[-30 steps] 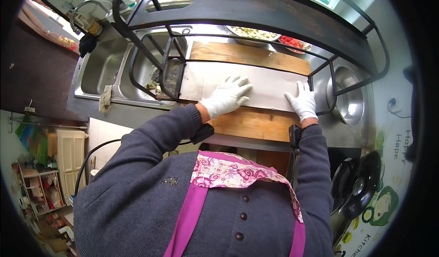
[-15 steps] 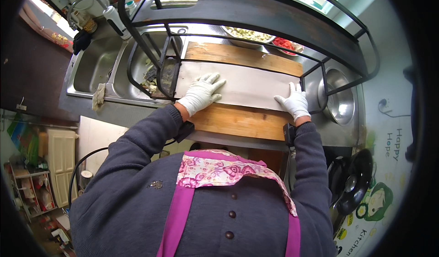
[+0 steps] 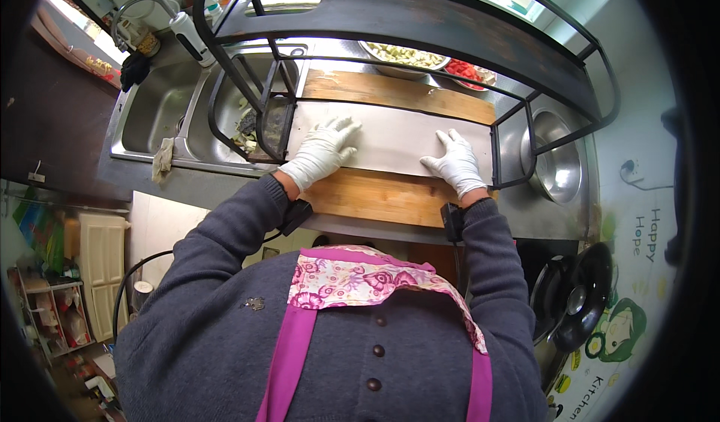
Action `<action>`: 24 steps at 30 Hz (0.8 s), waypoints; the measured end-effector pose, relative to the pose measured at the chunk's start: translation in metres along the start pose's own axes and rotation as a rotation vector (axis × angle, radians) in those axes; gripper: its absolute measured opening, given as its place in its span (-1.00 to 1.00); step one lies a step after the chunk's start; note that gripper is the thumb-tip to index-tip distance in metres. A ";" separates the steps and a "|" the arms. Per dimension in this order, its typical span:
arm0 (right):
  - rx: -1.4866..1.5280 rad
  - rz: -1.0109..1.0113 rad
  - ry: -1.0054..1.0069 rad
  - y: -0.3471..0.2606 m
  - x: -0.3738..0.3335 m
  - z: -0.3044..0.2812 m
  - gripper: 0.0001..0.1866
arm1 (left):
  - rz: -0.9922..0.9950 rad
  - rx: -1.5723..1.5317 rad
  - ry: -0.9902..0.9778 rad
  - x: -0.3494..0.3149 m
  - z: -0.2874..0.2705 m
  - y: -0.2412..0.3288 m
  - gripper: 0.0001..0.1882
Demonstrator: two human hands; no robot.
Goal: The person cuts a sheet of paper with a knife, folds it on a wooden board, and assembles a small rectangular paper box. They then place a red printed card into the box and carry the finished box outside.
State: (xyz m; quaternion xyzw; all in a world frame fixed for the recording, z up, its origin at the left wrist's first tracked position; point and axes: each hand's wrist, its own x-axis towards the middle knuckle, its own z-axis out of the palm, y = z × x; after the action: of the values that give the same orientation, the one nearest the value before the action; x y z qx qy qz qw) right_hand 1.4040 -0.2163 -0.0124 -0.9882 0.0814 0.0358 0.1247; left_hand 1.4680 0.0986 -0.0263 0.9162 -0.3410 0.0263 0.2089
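Note:
A pale sheet [image 3: 390,138] covers the lower shelf of a black metal rack [image 3: 420,36], which stands over a wooden cutting board [image 3: 375,198]. My left hand [image 3: 319,152], in a white glove, lies on the sheet's left part with its fingers spread. Toward the sheet's right end rests my right hand [image 3: 455,163], gloved the same way, fingers apart and thumb pointing left. Neither hand grips anything. Part of the board is hidden under the shelf.
Left of the rack is a double steel sink [image 3: 161,111] with a faucet [image 3: 142,2]; scraps [image 3: 246,126] lie in one basin. Behind it are a bowl of pale cut pieces [image 3: 405,56] and a dish of red pieces [image 3: 466,71]. At right sit a steel bowl [image 3: 559,159] and a black wok [image 3: 589,298].
My right hand has slid left along the sheet, away from its right end. My left hand has shifted slightly left and toward me.

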 end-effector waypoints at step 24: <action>0.019 -0.049 -0.126 0.008 0.004 -0.017 -0.13 | -0.795 -1.588 0.050 -0.001 -0.013 -0.029 -0.42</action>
State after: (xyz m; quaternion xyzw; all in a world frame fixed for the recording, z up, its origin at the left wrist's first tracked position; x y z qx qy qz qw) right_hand 1.4077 -0.2291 0.0015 -0.9845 0.0495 0.0939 0.1396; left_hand 1.4864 0.1242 -0.0250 0.5508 0.0891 -0.2727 0.7838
